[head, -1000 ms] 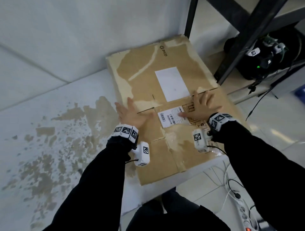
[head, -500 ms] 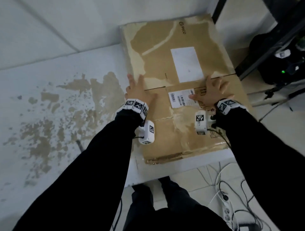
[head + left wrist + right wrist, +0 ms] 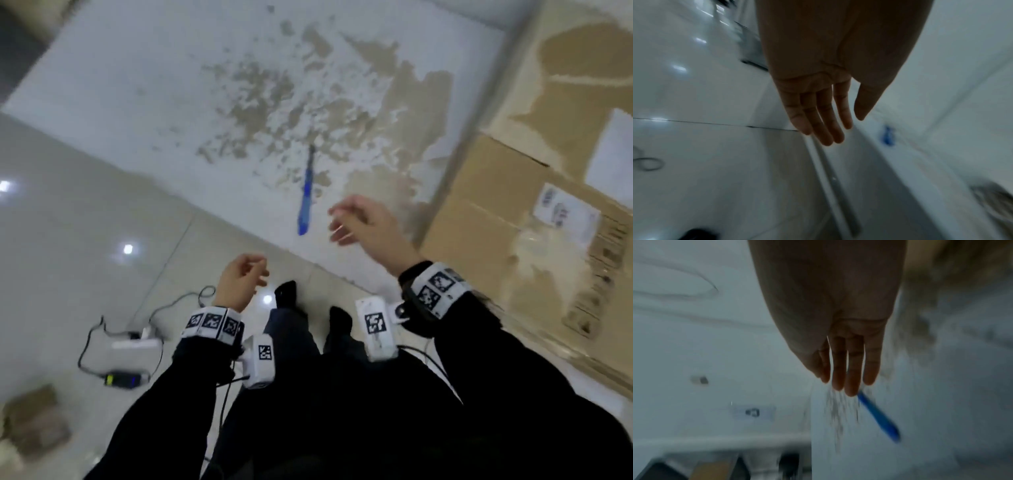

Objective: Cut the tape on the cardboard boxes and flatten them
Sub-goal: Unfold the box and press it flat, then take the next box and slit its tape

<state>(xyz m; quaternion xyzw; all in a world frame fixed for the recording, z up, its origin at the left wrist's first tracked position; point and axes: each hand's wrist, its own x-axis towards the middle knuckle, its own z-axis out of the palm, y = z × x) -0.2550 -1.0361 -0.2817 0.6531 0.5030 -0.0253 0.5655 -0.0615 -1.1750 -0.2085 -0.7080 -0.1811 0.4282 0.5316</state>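
A flattened brown cardboard box with white labels lies on the white table at the right. A blue utility knife lies on the table left of the box, its handle end near the table's front edge. My right hand hovers in the air just right of the knife handle, fingers loosely spread and empty. In the right wrist view the fingertips are just short of the blue knife. My left hand hangs below the table edge over the floor, relaxed and empty; its fingers are straight.
The table top carries torn brown paper residue. On the tiled floor at the left lie a power strip with cables and a crumpled brown piece of cardboard. My legs and feet stand at the table's front edge.
Both hands have lifted off the flattened box and swung left. The head view has turned left, bringing the blue knife into view with the right hand close beside it.
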